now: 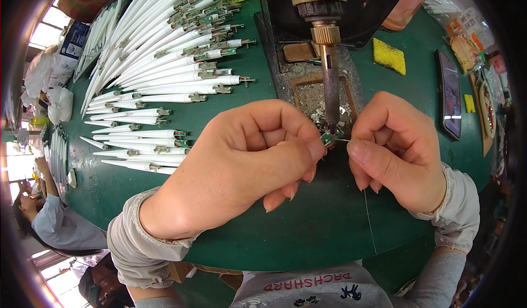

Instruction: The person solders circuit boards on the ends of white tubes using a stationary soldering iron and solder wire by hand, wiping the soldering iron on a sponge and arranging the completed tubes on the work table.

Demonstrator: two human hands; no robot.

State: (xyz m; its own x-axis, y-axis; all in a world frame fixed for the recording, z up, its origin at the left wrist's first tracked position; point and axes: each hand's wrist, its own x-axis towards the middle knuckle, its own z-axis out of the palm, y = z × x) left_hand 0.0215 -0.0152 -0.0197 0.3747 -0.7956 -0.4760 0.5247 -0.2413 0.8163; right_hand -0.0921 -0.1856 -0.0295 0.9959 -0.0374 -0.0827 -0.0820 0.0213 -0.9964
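Note:
A soldering iron (331, 77) points straight down from a mount at the top middle. Its tip meets a small green circuit board (328, 139), which my left hand (250, 160) pinches between thumb and forefinger. Most of the board is hidden behind those fingers. Just to the right, my right hand (392, 149) is closed on a thin, silvery solder wire (370, 220). The wire's short end reaches the board under the tip, and its tail trails down below my hand towards the table's front edge.
Many white tapered sticks with small green boards at their ends (181, 72) fan across the left of the green table (307, 231). Under the iron sits a tray with solder scraps (307, 88). A yellow sponge (388, 57) and a phone (450, 94) lie right. Another person (60, 220) sits far left.

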